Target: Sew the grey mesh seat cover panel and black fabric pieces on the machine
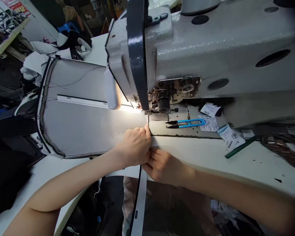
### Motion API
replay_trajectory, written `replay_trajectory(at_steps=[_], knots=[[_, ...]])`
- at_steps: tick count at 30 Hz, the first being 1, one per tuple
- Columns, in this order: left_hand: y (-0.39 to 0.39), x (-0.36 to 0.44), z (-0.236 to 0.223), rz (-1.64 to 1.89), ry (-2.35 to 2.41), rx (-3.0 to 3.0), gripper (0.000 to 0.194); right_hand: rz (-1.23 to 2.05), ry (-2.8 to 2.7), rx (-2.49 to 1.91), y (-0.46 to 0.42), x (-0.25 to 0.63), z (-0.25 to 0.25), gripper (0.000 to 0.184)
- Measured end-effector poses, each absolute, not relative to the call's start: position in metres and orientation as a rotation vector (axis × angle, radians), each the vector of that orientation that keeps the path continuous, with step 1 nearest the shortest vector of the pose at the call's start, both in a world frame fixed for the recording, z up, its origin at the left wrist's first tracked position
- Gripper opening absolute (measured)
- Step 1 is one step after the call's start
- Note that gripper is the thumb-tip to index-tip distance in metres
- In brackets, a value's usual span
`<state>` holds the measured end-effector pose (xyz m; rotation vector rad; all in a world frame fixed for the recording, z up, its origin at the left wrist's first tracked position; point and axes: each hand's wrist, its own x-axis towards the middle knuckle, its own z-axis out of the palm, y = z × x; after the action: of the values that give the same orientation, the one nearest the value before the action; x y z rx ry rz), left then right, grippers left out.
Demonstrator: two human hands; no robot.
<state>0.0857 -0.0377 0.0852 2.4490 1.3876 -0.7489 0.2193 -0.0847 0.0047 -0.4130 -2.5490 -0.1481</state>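
Head view had my hands meeting at the table edge, right below the needle. My left hand (135, 144) lay knuckles-up on the near corner of the mesh panel (88, 124), fingers curled and pinching its edge, I judged to keep that edge lined up with the presser foot (154, 113). My right hand (163, 165) came in from below, fingers closed on the white strip (140, 196) with its black edge, which hung down off the table toward my lap; holding it there kept it fed up against the panel's edge. The panel itself spread flat to the left of the sewing machine (211, 52), its dark-bound rim curving away. Blue snips (186, 123) lay on the bed just right of the needle, within easy reach. Paper labels (229, 136) were scattered further right.
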Motion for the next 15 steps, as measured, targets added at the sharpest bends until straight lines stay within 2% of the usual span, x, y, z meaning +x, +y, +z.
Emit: replay_trajectory(at_steps=[5,10,15], knots=[[-0.037,0.089,0.083,-0.772,1.454,2.483,0.054,-0.227,-2.562,-0.4,-0.081,0.22,0.003,0.011],[-0.027,0.089,0.072,-0.772,1.443,2.557,0.054,-0.252,-2.544,-0.409,-0.078,0.221,-0.001,0.015],[-0.027,0.095,0.054,-0.744,1.523,2.752,0.044,-0.204,-2.51,-0.415,-0.074,0.222,-0.002,0.016]])
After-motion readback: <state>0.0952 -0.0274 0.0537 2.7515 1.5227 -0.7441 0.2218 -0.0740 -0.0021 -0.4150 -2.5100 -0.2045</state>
